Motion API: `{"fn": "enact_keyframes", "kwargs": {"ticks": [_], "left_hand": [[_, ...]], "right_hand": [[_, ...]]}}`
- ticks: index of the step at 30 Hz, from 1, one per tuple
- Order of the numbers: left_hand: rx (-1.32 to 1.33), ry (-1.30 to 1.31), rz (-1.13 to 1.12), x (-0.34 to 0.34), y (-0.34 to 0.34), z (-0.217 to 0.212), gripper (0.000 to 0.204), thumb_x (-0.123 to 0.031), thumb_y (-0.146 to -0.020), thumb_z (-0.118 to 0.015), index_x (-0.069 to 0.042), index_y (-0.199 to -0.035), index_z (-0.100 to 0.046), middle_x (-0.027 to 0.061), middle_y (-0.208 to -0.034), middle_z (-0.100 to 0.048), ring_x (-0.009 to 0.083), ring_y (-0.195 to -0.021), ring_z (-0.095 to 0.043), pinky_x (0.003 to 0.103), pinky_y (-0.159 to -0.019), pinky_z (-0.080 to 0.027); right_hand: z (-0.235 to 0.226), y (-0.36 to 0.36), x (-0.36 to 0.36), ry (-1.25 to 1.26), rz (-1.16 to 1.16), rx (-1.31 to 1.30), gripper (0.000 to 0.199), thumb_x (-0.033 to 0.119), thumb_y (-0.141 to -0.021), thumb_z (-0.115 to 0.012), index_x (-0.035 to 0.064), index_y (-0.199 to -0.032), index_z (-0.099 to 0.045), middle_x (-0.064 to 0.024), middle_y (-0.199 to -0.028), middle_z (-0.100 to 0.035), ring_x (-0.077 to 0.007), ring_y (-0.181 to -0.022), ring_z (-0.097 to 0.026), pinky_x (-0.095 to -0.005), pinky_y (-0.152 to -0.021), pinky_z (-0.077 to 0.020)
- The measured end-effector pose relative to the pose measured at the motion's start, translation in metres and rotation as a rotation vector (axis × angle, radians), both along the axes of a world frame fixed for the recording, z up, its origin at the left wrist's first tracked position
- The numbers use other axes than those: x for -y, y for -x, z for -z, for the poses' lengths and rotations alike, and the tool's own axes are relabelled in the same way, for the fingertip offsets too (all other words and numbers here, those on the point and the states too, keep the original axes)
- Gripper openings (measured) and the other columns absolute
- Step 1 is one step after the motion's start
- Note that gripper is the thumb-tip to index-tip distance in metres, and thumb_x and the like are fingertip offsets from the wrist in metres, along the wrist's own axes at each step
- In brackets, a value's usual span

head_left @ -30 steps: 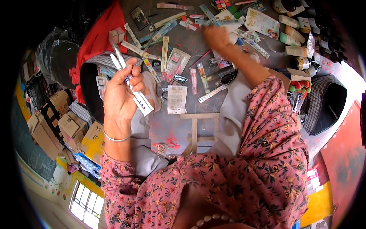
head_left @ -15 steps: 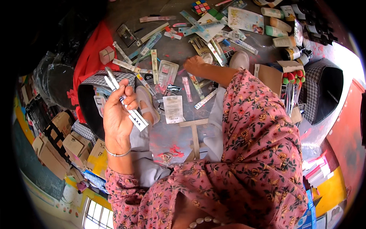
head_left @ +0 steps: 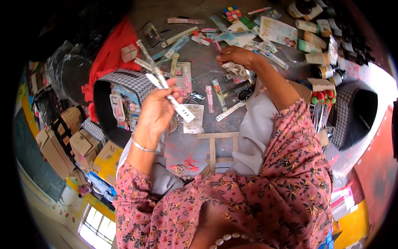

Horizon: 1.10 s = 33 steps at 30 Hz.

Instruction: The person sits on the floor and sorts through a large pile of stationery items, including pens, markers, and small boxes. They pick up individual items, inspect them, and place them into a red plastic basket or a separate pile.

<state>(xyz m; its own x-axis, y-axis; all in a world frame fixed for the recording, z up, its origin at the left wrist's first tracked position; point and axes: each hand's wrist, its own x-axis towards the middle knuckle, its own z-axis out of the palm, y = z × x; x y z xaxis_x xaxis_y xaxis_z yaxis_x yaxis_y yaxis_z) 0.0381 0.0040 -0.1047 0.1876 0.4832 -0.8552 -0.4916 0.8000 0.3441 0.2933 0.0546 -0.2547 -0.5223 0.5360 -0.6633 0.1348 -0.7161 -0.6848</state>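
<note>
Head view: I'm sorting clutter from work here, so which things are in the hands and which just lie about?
In hand:
left hand holds a bunch of long white packets
right hand holds a small white packet

Lying about:
puzzle cube
red cloth
checked bag
cardboard boxes
small bottles

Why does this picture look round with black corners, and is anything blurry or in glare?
Head view: a fisheye lens bends everything toward a dark rim. The left hand with its packaged strips looks sharp, and so does the right hand. The window at lower left is washed out, and the edges go soft.
</note>
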Motion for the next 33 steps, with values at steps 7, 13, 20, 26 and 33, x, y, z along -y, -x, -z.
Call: {"fn": "enact_keyframes", "kwargs": {"ticks": [7,13,20,26,33], "left_hand": [[-0.116,0.061,0.161,0.006,-0.014,0.006,0.026,0.002,-0.079,-0.046,0.004,-0.104,-0.047,0.0083,-0.089,-0.050,0.0143,-0.075,-0.051,0.029,-0.068,-0.046],[-0.090,0.007,0.211,0.002,-0.010,0.006,0.023,0.004,-0.081,-0.041,0.004,-0.103,-0.047,0.0080,-0.089,-0.053,0.0146,-0.077,-0.053,0.027,-0.071,-0.047],[-0.261,-0.101,0.563,0.002,-0.011,-0.008,0.017,-0.008,-0.082,-0.046,0.004,-0.094,-0.051,0.0086,-0.079,-0.057,0.0134,-0.067,-0.057,0.024,-0.060,-0.048],[-0.282,-0.167,0.793,0.027,-0.016,0.023,0.022,-0.007,-0.080,-0.046,0.006,-0.097,-0.048,0.0067,-0.075,-0.058,0.0131,-0.065,-0.056,0.025,-0.066,-0.046],[-0.254,-0.219,0.878,0.027,-0.009,0.002,0.054,-0.019,-0.079,-0.055,0.006,-0.121,-0.032,0.0195,-0.122,-0.038,0.0227,-0.108,-0.044,0.032,-0.091,-0.036]], "right_hand": [[-0.054,0.059,0.011,0.178,-0.001,-0.349,0.021,0.015,-0.081,-0.054,0.0000,-0.095,-0.057,-0.0022,-0.068,-0.056,-0.0056,-0.056,-0.052,-0.0185,-0.049,-0.0427],[-0.084,0.078,0.004,0.257,0.033,-0.379,0.030,0.013,-0.074,-0.062,-0.0003,-0.101,-0.056,-0.0055,-0.081,-0.059,-0.0091,-0.067,-0.055,-0.0202,-0.062,-0.0461],[-0.086,0.092,-0.003,0.046,-0.230,-0.225,0.035,0.024,-0.068,-0.068,0.0003,-0.094,-0.059,-0.0071,-0.082,-0.060,-0.0147,-0.077,-0.055,-0.0266,-0.075,-0.0401],[-0.096,0.104,0.019,0.199,-0.040,-0.132,0.028,0.013,-0.066,-0.071,-0.0016,-0.085,-0.058,-0.0086,-0.073,-0.059,-0.0146,-0.065,-0.057,-0.0262,-0.058,-0.0463],[0.001,0.042,0.001,0.271,0.220,0.191,0.015,0.009,-0.068,-0.063,0.0024,-0.061,-0.052,-0.0064,-0.054,-0.052,-0.0133,-0.037,-0.048,-0.0264,-0.034,-0.0387]]}}
